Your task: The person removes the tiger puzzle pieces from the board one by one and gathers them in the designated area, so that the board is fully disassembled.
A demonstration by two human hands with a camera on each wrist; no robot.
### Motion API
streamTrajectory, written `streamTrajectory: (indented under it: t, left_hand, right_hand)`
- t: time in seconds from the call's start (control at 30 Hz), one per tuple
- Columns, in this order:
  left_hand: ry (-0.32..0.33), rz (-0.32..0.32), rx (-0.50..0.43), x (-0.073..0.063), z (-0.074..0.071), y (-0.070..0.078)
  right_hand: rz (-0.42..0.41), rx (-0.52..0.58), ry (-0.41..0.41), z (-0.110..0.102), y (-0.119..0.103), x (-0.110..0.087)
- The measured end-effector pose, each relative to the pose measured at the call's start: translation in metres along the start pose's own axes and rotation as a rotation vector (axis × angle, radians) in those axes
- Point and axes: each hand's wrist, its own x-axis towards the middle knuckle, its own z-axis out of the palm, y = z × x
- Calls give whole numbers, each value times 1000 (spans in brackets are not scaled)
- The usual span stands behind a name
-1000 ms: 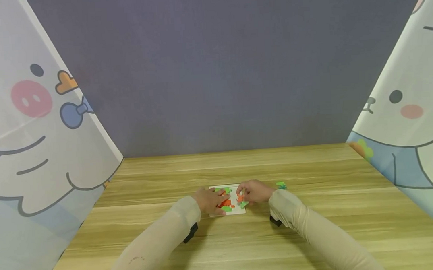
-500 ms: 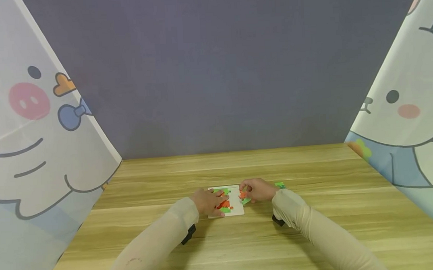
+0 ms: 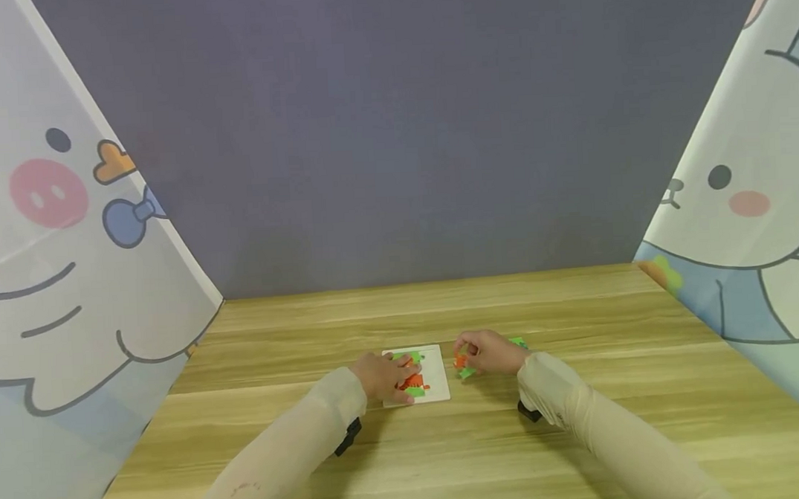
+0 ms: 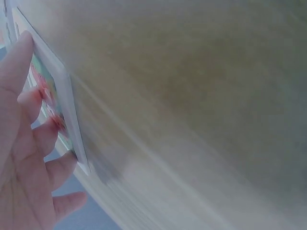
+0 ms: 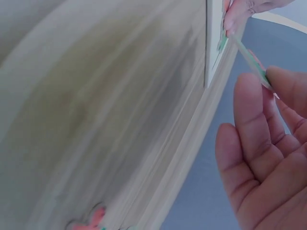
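Note:
A white puzzle board (image 3: 435,374) lies flat on the wooden table, with orange and green pieces (image 3: 415,389) in its left part. My left hand (image 3: 380,377) rests over that part, fingers spread; in the left wrist view its fingertips touch the pieces and the board's frame. Just right of the board, my right hand (image 3: 491,352) pinches a thin jigsaw piece (image 5: 252,60), orange and green, between thumb and fingers. The right wrist view shows this piece edge-on. White shows on the board's right part.
A loose green puzzle piece (image 3: 520,342) lies on the table (image 3: 309,324) behind my right wrist. A red puzzle piece (image 5: 93,220) shows at the bottom of the right wrist view. A grey wall (image 3: 394,130) rises behind the table, with cartoon-printed panels (image 3: 60,294) at both sides.
My right hand has moved right with the jigsaw piece, from over the board's right part to beside it. My left hand stays on the board.

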Motion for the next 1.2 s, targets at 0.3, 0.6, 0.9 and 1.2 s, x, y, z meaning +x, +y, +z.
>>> streamTrajectory:
  t: [0.3, 0.6, 0.9, 1.2]
  left_hand:
    - [2, -16, -12, 0, -1, -1]
    - [-6, -29, -14, 0, 5, 1]
    - [-11, -45, -9, -5, 0, 4]
    - [-36, -55, 4, 0, 3, 2]
  right_hand:
    - [23, -67, 52, -7, 7, -12]
    - [131, 6, 93, -17, 12, -26]
    - [137, 34, 101, -27, 19, -39]
    - [177, 39, 128, -39, 28, -55]
